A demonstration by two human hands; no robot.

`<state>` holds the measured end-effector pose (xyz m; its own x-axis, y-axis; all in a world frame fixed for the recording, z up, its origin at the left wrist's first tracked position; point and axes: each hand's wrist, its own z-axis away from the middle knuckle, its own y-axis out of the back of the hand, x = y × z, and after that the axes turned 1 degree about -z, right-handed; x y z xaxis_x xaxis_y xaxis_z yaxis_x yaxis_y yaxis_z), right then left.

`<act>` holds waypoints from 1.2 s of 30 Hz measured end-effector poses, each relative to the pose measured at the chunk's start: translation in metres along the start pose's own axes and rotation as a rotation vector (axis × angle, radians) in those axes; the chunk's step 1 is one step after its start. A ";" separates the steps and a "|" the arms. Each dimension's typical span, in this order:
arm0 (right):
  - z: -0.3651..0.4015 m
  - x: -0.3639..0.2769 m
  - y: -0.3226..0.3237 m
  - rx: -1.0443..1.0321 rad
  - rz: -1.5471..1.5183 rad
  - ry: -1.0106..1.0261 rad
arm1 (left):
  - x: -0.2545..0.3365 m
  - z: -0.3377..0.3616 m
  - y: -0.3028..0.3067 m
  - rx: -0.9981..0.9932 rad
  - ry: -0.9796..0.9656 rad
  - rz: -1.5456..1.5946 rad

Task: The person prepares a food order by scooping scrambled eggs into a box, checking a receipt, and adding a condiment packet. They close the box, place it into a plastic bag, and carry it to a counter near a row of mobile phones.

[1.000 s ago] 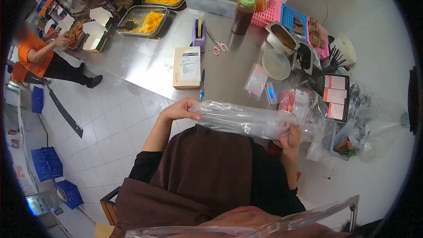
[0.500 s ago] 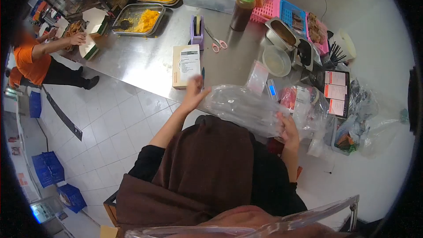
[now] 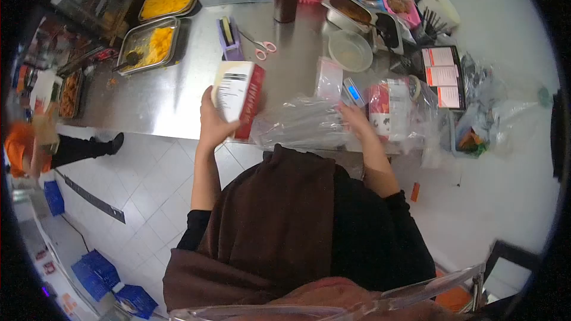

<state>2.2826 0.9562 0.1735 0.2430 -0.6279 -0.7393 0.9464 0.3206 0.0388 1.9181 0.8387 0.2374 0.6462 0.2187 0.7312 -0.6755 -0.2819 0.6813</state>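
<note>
Half a second ago the cardboard box lay flat on the steel counter and the left hand hovered over it. Now that hand has lifted the box off the counter's front edge and tipped it up, label towards the camera, with the fingers wrapped round its near long side and the thumb clamping the face. The bundle of clear plastic bags has come down flat along the front edge, just right of the box. The right hand rests on its right end, though whether those fingers pinch the film or only press on it cannot be told. The box looks light and stiff, so it is best taken across its narrow sides. The bags look limp and slippery, so they are better gripped as a whole bunch. Pink-handled scissors and a purple tape dispenser sit further back, towards the rear edge.
</note>
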 end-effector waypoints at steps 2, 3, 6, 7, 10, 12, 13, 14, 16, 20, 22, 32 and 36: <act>-0.002 0.004 -0.006 0.021 0.017 0.002 | 0.032 0.002 0.011 -0.170 -0.256 -0.005; -0.001 0.004 -0.010 0.050 -0.002 0.021 | 0.054 0.004 0.010 -0.275 -0.351 0.005; -0.003 0.000 -0.018 0.063 -0.075 0.111 | 0.081 -0.006 -0.021 -0.536 -0.656 -0.140; -0.004 -0.001 -0.018 0.020 -0.114 0.154 | 0.082 -0.008 -0.037 -0.585 -0.730 -0.200; 0.006 -0.003 -0.017 -0.101 -0.071 0.372 | 0.060 -0.011 -0.095 -0.679 -0.823 -0.383; 0.026 -0.004 -0.028 -0.033 -0.034 0.548 | 0.051 -0.013 -0.106 -0.647 -0.826 -0.320; 0.020 0.011 -0.030 0.164 0.063 0.693 | 0.051 -0.015 -0.106 -0.634 -0.830 -0.290; 0.007 0.034 -0.032 0.366 0.165 0.828 | 0.050 -0.015 -0.107 -0.631 -0.817 -0.292; 0.006 0.062 -0.023 0.405 0.273 0.696 | 0.049 -0.015 -0.107 -0.622 -0.792 -0.294; 0.043 0.069 0.007 0.052 0.282 0.180 | 0.050 -0.015 -0.113 -0.579 -0.746 -0.317; 0.066 0.038 0.013 0.058 0.301 0.202 | 0.051 -0.013 -0.117 -0.562 -0.734 -0.330; 0.002 -0.157 0.196 0.581 0.612 0.745 | -0.030 -0.034 -0.122 -0.241 0.110 -0.055; -0.127 -0.191 0.257 0.678 1.050 0.619 | -0.042 -0.047 -0.128 -0.396 0.347 0.027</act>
<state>2.4527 1.2489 0.2389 0.9311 0.1577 -0.3290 0.3432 -0.0732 0.9364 1.9612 0.9098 0.1211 0.5162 0.5319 0.6713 -0.8163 0.0683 0.5736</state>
